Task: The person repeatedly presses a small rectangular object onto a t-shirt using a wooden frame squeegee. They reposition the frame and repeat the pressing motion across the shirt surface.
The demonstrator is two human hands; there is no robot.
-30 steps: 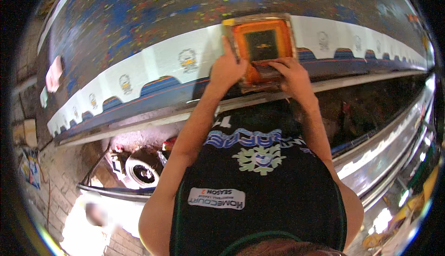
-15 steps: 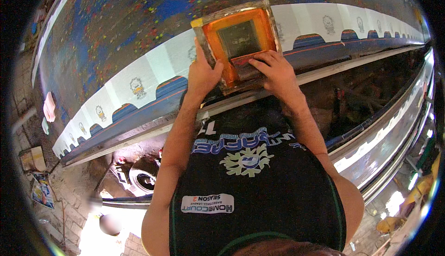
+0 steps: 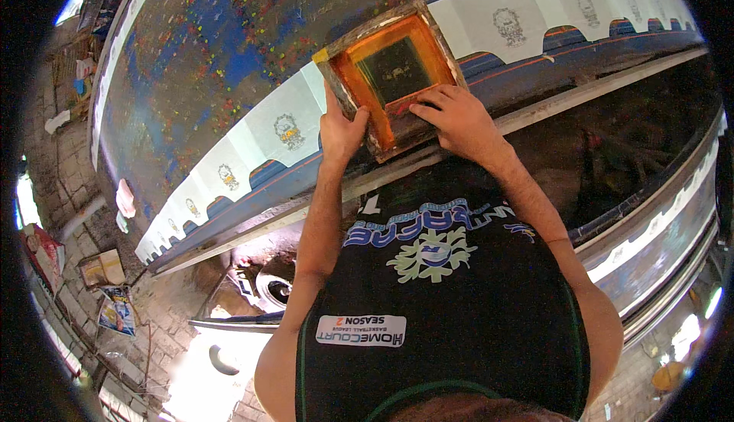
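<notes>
A wooden screen printing frame (image 3: 348, 89) with orange mesh and a dark square window lies tilted over the row of white pieces. My left hand (image 3: 342, 128) grips its left side, thumb on the near part and fingers along the outer edge. My right hand (image 3: 459, 120) reaches over the frame's near right corner. Its fingers are closed on a narrow reddish squeegee (image 3: 399, 105) inside the frame, mostly covered by the hand. Beside the frame, a white piece (image 3: 287, 130) carries a dark and yellow printed emblem; another white piece (image 3: 506, 28), on the right, bears a dark outline emblem.
The long table (image 3: 229, 55) is spattered with blue, red and yellow paint. A pale rail (image 3: 596, 89) runs along its near edge. Pink cloth (image 3: 125, 199) hangs at the left edge. A cardboard box (image 3: 103, 267) and a printed bag (image 3: 117, 311) lie on the brick floor.
My view has turned and shifted, so the table and printed pieces appear in different places. Both hands keep their places on the frame, which looks slightly more turned.
</notes>
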